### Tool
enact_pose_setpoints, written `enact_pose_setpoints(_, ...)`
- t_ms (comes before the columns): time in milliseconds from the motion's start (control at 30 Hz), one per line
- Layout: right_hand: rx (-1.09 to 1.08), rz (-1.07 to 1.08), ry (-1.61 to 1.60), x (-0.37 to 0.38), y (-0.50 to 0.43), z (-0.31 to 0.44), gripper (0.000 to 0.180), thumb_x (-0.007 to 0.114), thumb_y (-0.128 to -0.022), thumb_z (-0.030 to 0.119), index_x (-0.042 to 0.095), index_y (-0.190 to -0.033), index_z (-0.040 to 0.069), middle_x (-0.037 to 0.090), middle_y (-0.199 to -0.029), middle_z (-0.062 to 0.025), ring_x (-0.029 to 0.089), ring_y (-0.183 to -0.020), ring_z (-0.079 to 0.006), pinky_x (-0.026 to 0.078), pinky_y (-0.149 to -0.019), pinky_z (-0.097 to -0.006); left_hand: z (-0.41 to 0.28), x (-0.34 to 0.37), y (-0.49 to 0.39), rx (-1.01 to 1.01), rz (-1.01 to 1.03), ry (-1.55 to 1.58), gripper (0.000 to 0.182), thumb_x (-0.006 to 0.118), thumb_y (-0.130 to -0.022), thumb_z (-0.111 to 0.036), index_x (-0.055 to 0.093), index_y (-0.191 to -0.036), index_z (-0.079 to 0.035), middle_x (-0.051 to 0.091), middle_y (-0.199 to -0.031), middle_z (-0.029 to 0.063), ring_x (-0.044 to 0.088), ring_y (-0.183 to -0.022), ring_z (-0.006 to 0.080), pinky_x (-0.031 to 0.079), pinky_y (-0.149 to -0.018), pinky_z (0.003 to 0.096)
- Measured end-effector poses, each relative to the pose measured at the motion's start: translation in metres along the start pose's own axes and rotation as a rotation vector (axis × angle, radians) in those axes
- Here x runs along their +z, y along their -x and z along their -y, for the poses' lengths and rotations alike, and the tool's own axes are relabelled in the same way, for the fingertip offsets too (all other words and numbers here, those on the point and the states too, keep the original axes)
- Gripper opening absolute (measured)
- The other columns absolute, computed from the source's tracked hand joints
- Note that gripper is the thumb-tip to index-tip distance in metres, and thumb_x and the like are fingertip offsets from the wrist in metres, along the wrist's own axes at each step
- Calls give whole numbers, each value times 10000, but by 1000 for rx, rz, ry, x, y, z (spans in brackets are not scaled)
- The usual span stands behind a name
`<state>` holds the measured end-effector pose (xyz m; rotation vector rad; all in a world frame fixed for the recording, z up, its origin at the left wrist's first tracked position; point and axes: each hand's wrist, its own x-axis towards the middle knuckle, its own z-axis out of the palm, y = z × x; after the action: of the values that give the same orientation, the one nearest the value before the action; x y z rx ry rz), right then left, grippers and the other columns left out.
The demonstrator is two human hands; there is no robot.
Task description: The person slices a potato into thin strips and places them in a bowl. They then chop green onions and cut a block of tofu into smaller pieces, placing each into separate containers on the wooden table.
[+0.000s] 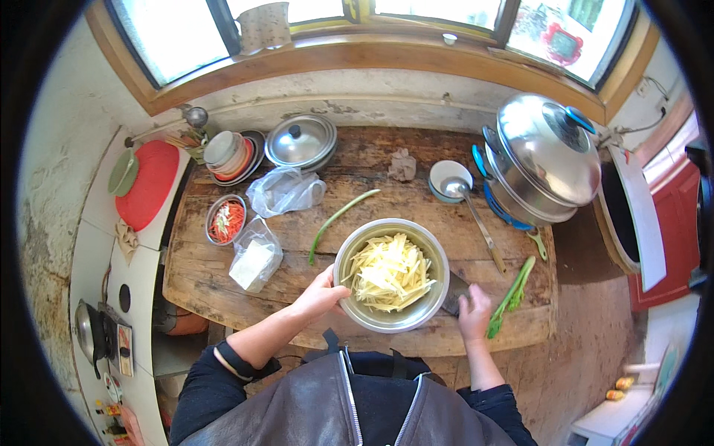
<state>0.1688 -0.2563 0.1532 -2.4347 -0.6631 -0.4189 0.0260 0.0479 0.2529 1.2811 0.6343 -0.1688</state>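
Note:
A steel bowl (438, 267) full of cut potato strips (393, 270) is in front of me. My left hand (321, 292) grips its left rim, thumb on the near side. To the right of the bowl, my right hand (475, 313) is closed at the end of a dark-bladed kitchen cleaver (456, 291); the bowl hides part of the blade and no handle shows. A leafy green stalk (512, 295) lies just right of that hand. Beyond the bowl's left side, a long green onion stalk (340, 220) rests on the wooden table (312, 329).
Left on the table are a white block in a plastic bag (254, 262), a small bowl of shredded carrot (227, 220), stacked bowls (226, 150) and a lidded pan (301, 142). At right, a ladle (474, 214) leans in a white bowl (446, 170), near a large steamer pot (544, 159).

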Motion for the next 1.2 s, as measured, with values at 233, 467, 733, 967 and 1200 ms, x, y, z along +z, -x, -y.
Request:
enact_pose_setpoints(233,-5,101,-480,-97,-44,146,148,711,-700,2,656,-837,4,625,-808,-100,587,-645,-137,466,-558,-227,-18,32,38,30,235,-7,630,483,-809,0,221,-1368,-122,530,-1120,95,623,-808,153,556,-549,259)
enact_pose_setpoints(467,104,60,-301,-98,-18,163,149,692,-737,85,639,-860,20,575,-808,-110,589,-627,-224,470,-556,-315,-11,45,43,11,341,-66,640,491,-817,-6,204,-1375,-128,524,-1127,94,622,-805,152,551,-540,247)
enact_pose_setpoints(733,63,198,-290,-123,4,155,158,707,-714,108,649,-845,42,588,-787,-90,592,-646,-245,474,-575,-325,-10,48,48,8,415,-75,655,463,-822,4,179,-1395,-135,494,-1177,99,600,-897,175,558,-593,280)
enact_pose_setpoints(967,72,219,-288,-126,-1,165,201,707,-705,114,661,-898,82,596,-781,-74,598,-639,-215,478,-566,-305,-14,47,56,-26,425,-84,655,447,-824,14,170,-1400,-130,475,-1206,109,590,-942,197,568,-636,311)
enact_pose_setpoints(1200,-141,208,-142,-123,-1,167,210,699,-706,57,685,-911,99,610,-785,-58,595,-632,-200,482,-564,-283,-12,46,58,-15,448,-44,648,441,-833,13,160,-1400,-129,474,-1207,110,595,-934,196,567,-640,305)
